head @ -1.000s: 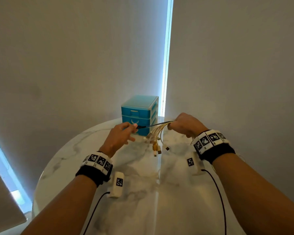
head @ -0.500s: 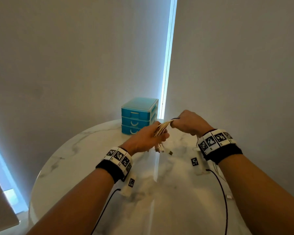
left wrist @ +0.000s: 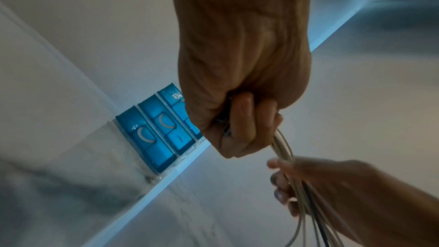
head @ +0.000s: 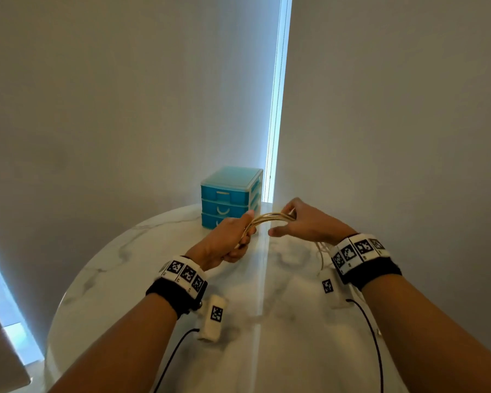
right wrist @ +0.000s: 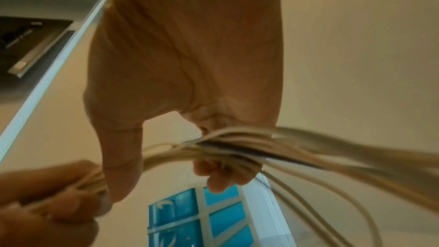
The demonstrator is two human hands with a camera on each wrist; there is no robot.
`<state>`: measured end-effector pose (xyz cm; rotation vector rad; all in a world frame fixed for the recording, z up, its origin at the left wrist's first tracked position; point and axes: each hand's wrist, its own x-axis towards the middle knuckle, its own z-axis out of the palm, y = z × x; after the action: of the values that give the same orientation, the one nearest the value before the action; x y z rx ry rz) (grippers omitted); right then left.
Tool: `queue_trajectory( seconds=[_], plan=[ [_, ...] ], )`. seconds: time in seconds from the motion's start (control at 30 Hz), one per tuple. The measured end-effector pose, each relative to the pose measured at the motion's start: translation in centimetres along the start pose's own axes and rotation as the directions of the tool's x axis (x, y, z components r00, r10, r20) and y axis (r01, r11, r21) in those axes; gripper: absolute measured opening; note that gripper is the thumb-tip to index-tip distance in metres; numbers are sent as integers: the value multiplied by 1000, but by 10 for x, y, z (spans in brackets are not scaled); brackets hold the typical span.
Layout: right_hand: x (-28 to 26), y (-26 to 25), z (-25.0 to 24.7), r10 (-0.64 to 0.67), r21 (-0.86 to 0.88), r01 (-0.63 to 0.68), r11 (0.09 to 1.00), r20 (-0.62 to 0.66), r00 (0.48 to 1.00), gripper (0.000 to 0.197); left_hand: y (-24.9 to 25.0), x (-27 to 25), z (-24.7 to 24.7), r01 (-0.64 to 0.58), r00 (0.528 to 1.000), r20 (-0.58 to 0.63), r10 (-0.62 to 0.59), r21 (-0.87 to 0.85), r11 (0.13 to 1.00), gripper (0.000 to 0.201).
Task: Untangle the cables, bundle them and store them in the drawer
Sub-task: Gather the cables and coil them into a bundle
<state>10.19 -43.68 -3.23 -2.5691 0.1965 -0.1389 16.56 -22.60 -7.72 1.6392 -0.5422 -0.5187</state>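
Note:
A bundle of pale cables (head: 268, 217) arcs between my two hands above the round marble table (head: 125, 268). My left hand (head: 229, 239) grips one end in a fist (left wrist: 247, 119), with the strands coming out past its fingers (left wrist: 282, 149). My right hand (head: 301, 222) holds the other part, fingers curled round the strands (right wrist: 228, 149), thumb stretched toward the left hand. A dark cable runs among the pale ones. Loose cable ends (head: 322, 251) hang below the right wrist. The blue drawer unit (head: 228, 198) stands behind the hands, all drawers closed.
The drawer unit sits at the table's far edge against grey walls; a bright vertical strip (head: 277, 109) runs up the corner. Black leads (head: 372, 336) trail from both wristbands over the near table. The table's left rim (head: 65, 296) drops off to a lit floor.
The left hand let go of the dark strand it pulled out to the left, came right and grasped the bundle. The hands now hold the cables as an arch between them.

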Motion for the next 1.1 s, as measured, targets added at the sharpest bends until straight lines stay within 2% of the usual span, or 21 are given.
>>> queue_trajectory(
  seconds=[0.07,0.1,0.13,0.17,0.2,0.27,0.3,0.4,0.47,0.53,0.57,0.6,0.63,0.67,0.7,0.73,0.8,0.9,0.93,1.0,1.1],
  plan=[
    [-8,-2,10,-119,105,148,983,-244,962,65,-4,1,-4,38,997,-71,-34,55,998,49],
    [-13,-2,17,-200,74,244,967,-372,906,63,-5,2,-5,62,995,-89,-54,84,995,48],
    [-17,-4,25,-284,-15,307,951,-429,858,61,-3,2,-6,87,992,-101,-75,118,989,48],
    [-21,-9,33,-361,-126,340,932,-402,842,62,-1,3,-6,110,990,-109,-94,156,982,47],
    [-23,-15,41,-388,-223,330,917,-310,868,65,2,2,-6,130,988,-111,-110,195,972,46],
    [-23,-25,54,-300,-312,232,921,-192,934,64,9,1,-3,156,984,-124,-128,250,956,45],
    [-24,-29,58,-248,-282,179,942,-231,941,56,12,1,-1,159,982,-145,-124,270,950,45],
    [-38,-42,61,-62,-8,66,998,-497,865,18,14,1,-1,143,964,-260,-50,355,924,50],
    [-51,-46,68,-6,28,24,999,-518,855,41,13,-1,-1,120,941,-337,35,430,895,56],
    [-54,-48,75,50,221,38,975,-377,925,62,15,-3,5,67,937,-331,113,486,871,59],
    [-48,-45,79,110,422,5,906,-247,963,66,16,-4,9,35,945,-295,140,517,855,60],
    [-40,-42,82,155,660,-58,749,-90,984,67,19,-8,15,11,955,-254,152,543,839,58],
    [-32,-38,85,153,852,-112,511,39,988,65,19,-12,21,-1,966,-213,146,562,827,54],
    [-25,-35,87,125,956,-126,264,96,988,62,19,-16,26,-10,977,-172,130,566,824,49],
    [-20,-33,88,101,989,-102,103,91,991,60,16,-16,27,-26,985,-126,117,565,825,49],
    [-18,-33,89,93,999,-44,7,43,995,59,14,-16,28,-36,990,-95,104,542,840,52],
    [-12,-36,91,118,986,81,-147,-64,991,60,8,-13,24,-38,992,-101,80,367,929,59],
    [-2,-37,88,192,882,210,-423,-140,971,51,2,-5,16,-40,954,-298,31,-25,999,69],
    [2,-36,84,207,858,229,-459,-147,967,51,0,-4,16,-52,940,-341,-10,-172,984,66],
    [9,-34,78,174,823,231,-520,-163,971,53,-5,1,18,-40,937,-329,-121,-442,896,64],
    [15,-25,76,95,755,227,-615,-215,972,50,-12,16,34,6,943,-262,-204,-601,799,62]
  ],
)
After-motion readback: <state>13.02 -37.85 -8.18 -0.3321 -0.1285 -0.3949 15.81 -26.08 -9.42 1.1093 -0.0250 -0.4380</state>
